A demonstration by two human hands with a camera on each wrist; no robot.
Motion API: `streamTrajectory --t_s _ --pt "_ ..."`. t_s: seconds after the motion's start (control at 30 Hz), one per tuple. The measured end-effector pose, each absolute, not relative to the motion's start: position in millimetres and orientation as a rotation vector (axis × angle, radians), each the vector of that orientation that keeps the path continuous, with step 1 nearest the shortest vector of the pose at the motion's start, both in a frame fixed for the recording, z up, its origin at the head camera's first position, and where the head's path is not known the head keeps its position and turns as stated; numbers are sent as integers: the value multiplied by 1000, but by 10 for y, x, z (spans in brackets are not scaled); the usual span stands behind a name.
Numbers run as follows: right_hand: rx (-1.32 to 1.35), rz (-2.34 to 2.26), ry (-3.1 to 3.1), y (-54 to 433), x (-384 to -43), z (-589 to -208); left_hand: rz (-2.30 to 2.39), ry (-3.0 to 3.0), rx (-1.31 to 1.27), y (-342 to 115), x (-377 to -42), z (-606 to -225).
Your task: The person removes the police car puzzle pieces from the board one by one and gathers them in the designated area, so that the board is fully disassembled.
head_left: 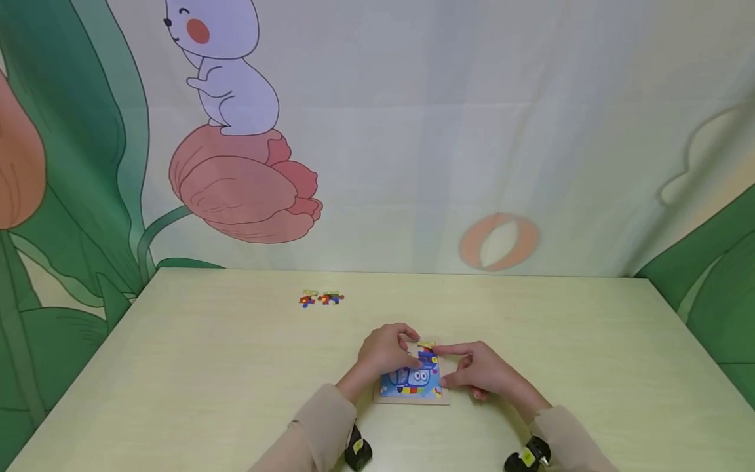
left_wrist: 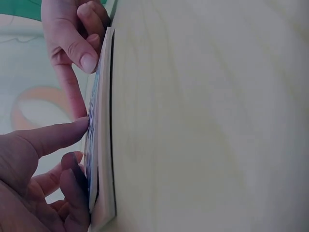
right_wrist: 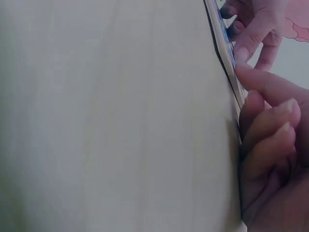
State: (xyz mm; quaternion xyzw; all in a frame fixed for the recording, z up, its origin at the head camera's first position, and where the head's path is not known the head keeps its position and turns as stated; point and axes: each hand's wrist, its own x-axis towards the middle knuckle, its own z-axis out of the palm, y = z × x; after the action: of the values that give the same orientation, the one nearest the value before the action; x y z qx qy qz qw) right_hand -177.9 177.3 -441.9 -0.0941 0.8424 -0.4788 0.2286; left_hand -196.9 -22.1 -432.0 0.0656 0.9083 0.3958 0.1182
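Note:
A small jigsaw puzzle [head_left: 411, 380] with a blue cartoon vehicle lies in a wooden tray [head_left: 413, 402] on the table. My left hand [head_left: 386, 351] reaches over its left side and hides that part; the thumb [left_wrist: 63, 135] rests on the picture, and the other fingers bend down near the far edge. From the right, my right hand [head_left: 486, 370] touches the puzzle: its index finger [head_left: 457, 349] lies straight toward a yellow-topped piece [head_left: 427, 344] at the far right corner. The right thumb [head_left: 453, 379] is at the right edge, with the remaining fingers tucked under.
Two loose colourful puzzle pieces, one on the left [head_left: 308, 299] and one beside it [head_left: 331, 298], lie farther back on the pale wooden table [head_left: 206, 367]. Behind the table's back edge hangs a printed curtain [head_left: 383, 131].

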Motion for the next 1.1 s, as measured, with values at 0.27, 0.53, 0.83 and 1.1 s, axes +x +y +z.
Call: streamTrajectory --t_s 0.27,0.53,0.83,1.1 --pt "-253 -1316 2346 1770 -1788 -4433 1079 2705 177 -174 -1976 -4334" --pt "-243 -1308 2358 1755 -1793 -4434 1060 2704 150 -167 -1970 -4339" --pt "-190 -1295 2365 1736 -1802 -4438 1047 2709 111 -154 -1951 -4293" --pt "-199 -1299 2354 1733 -1792 -4427 1040 2720 -31 -80 -1900 -4224"
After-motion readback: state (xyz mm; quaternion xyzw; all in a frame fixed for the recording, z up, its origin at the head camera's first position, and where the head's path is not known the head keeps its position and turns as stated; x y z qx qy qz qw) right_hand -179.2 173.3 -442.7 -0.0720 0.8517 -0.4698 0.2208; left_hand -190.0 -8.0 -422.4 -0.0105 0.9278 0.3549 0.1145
